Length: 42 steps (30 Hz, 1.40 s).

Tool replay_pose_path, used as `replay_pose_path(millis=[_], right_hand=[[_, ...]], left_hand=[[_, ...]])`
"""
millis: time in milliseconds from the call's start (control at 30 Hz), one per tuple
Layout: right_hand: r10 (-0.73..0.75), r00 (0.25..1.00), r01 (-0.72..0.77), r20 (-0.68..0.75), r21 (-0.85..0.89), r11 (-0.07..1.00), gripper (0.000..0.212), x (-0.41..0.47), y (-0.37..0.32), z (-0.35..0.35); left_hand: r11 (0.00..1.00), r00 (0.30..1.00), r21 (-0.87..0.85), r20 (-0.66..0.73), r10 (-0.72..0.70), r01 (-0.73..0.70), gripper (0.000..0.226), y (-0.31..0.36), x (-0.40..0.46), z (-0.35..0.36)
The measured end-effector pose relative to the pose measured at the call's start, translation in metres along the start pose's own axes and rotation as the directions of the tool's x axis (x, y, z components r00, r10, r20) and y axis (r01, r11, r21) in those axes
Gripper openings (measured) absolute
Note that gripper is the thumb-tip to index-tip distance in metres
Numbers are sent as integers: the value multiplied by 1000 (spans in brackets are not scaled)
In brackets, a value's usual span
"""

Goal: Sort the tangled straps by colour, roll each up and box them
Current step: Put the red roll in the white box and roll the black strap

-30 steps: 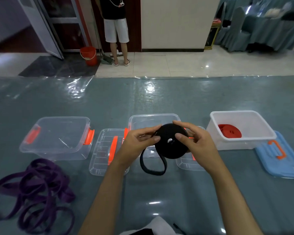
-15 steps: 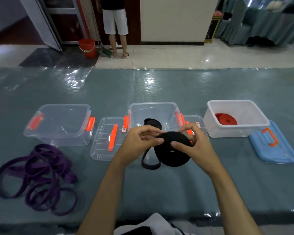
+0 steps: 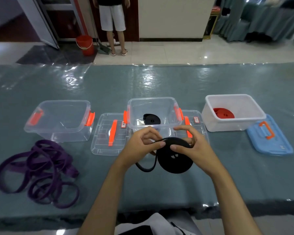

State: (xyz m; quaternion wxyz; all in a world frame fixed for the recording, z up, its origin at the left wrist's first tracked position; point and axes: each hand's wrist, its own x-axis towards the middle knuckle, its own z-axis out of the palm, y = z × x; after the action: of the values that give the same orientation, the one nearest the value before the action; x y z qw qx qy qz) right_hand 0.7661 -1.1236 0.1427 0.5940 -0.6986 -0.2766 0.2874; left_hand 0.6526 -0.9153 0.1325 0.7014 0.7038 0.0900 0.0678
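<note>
From the head camera, your two hands meet above the grey-green plastic-covered desk [image 3: 159, 85], winding a flat black webbing strap into a disc-shaped roll [image 3: 175, 160]. Your right hand [image 3: 193, 146] grips the roll, thumb on its near face and fingers curled over the top edge; your left hand [image 3: 139, 146] pinches the loose end of the strap, feeding it onto the rim. A short loose loop [image 3: 145, 167] hangs below the left hand, so the winding looks nearly finished.

Beyond your hands stands a clear plastic box with orange latches [image 3: 153, 100], a smaller rolled black strap [image 3: 151, 119] already inside. A matching clear box [image 3: 58, 119] at left holds no strap. At right, a white plastic box [image 3: 234, 122] contains a rolled red strap [image 3: 224, 113], its blue lid with an orange handle [image 3: 270, 138] lying beside it. Two clear lids [image 3: 109, 134] flank the middle box. A tangle of purple straps [image 3: 37, 172] lies on the desk at left, not yet rolled.

The webbing appears light, soft and limp, and a coil like this will likely spring open if released. Judged from here, pinch across both flat faces with the tail trapped under a thumb when you carry it to the middle box.
</note>
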Motion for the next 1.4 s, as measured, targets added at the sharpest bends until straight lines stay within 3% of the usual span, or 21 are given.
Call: replay_pose_path(millis=[100,200,267,433,700,867,1033,1167,1267,1400], right_hand=[[-77,988,68,-130,-72,995,40,-4,5,-3],[-80,964,82,-254,0,997,32,-6,11,-2],[-48,970,56,-237,30,998,36,-5,13,-5],[63,998,-61,-28,59,996,61,-1,18,-21],[1,957,49,-289,164,985,40,18,26,-9],[-1,923,78,-385,185,980,38,36,24,-5],[-4,903,100,-430,201,974,33,61,22,0],[16,889,106,-457,239,965,30,85,23,-1],[59,878,82,-475,272,959,29,106,32,-3],[147,863,40,-483,355,934,33,133,43,-3]], left_hand=[[999,997,-30,70,-43,45,22,-10,0,3],[999,996,-38,86,-14,17,35,-13,4,4],[999,999,-41,46,17,-15,33,-15,6,8],[997,999,-74,-51,8,-11,23,-22,8,16],[989,974,-146,-224,-19,-14,6,-38,28,24],[988,961,-144,-277,15,-57,20,-44,41,20],[990,854,-122,-521,1,-76,18,-48,60,23],[976,874,-212,-483,-60,-49,12,-51,74,19],[958,893,-288,-433,-123,-8,20,-54,86,10],[954,831,-300,-533,-162,-6,21,-57,108,4]])
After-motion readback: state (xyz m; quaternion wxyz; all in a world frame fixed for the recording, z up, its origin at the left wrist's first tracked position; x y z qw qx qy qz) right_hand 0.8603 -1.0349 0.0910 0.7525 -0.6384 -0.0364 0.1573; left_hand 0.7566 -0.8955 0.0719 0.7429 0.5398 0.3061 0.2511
